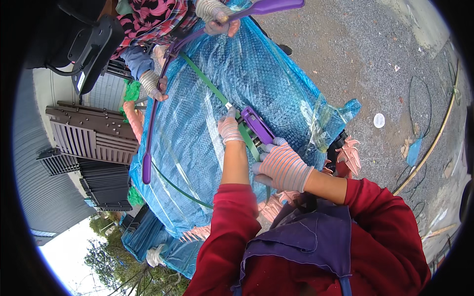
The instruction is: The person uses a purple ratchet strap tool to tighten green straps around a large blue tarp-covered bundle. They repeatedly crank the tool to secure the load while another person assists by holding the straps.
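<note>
A green packing strap (205, 79) runs across a large bundle in blue bubble wrap (192, 133). On it lies a purple strapping tensioner (257, 124), with a small metal seal (228, 105) just above. My left hand (230, 129), in a striped glove, is closed on the strap beside the tensioner, its fingertips near the seal. At the tensioner's near end, my right hand (285, 166) is curled around the strap, and its fingers touch the tool. The strap's tail shows below that hand. Some fingertips are hidden.
Across the bundle, a co-worker's gloved hands (215, 16) hold a long-handled purple tool (147, 160) over the wrap. Pink spiky pieces (348, 155) stick out at the bundle's lower right. Dark slatted panels (91, 143) stand left. Gravel ground (345, 59) lies right, with a loose cable (411, 106).
</note>
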Demonstrator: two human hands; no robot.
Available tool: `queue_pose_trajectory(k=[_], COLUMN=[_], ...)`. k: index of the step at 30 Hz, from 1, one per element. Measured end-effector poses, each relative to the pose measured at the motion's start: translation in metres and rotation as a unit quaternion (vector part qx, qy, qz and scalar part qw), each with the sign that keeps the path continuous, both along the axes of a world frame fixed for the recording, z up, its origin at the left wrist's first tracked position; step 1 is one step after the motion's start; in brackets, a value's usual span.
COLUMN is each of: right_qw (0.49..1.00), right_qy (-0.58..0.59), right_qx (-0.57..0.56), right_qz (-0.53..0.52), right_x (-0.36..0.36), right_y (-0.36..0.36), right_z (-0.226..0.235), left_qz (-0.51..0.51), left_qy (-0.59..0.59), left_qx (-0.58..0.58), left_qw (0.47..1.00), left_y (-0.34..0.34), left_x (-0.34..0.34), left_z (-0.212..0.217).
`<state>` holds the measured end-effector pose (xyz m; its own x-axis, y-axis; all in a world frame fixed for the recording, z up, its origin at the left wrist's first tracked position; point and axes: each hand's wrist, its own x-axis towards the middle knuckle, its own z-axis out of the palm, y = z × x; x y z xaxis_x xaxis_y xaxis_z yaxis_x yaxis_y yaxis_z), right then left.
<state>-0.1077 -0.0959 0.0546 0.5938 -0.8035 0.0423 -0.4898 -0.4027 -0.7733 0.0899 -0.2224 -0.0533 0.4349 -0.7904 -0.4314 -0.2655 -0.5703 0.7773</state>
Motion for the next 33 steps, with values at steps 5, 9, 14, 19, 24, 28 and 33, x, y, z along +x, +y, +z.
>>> queue_pose_trajectory(k=[5, 9, 14, 19, 24, 28, 33], right_qw=[1.0, 1.0, 1.0, 0.999, 0.999, 0.999, 0.999], right_qy=[-0.002, -0.002, 0.005, 0.014, 0.01, 0.024, 0.039], right_qx=[-0.008, -0.021, -0.024, -0.03, -0.044, -0.027, -0.015], right_qz=[-0.005, -0.011, -0.011, -0.012, -0.022, -0.006, 0.001], right_x=[-0.002, 0.0, 0.002, 0.003, 0.005, 0.004, 0.003], right_y=[0.0, 0.002, 0.002, 0.002, 0.003, 0.001, 0.001], right_z=[0.001, -0.002, 0.0, -0.001, -0.004, 0.002, 0.005], left_qz=[0.084, 0.101, 0.06, 0.101, 0.113, 0.103, 0.092], left_qy=[0.001, 0.044, 0.036, 0.051, 0.007, -0.034, -0.011], left_qx=[0.028, 0.004, -0.034, -0.009, 0.0, 0.019, 0.003], left_qw=[0.996, 0.994, 0.997, 0.994, 0.994, 0.994, 0.996], left_y=[0.0, 0.003, 0.005, 0.003, 0.004, 0.002, 0.003], left_x=[-0.013, -0.017, -0.006, -0.011, -0.016, -0.007, -0.004], left_z=[0.007, 0.008, -0.004, -0.002, 0.002, -0.01, -0.015])
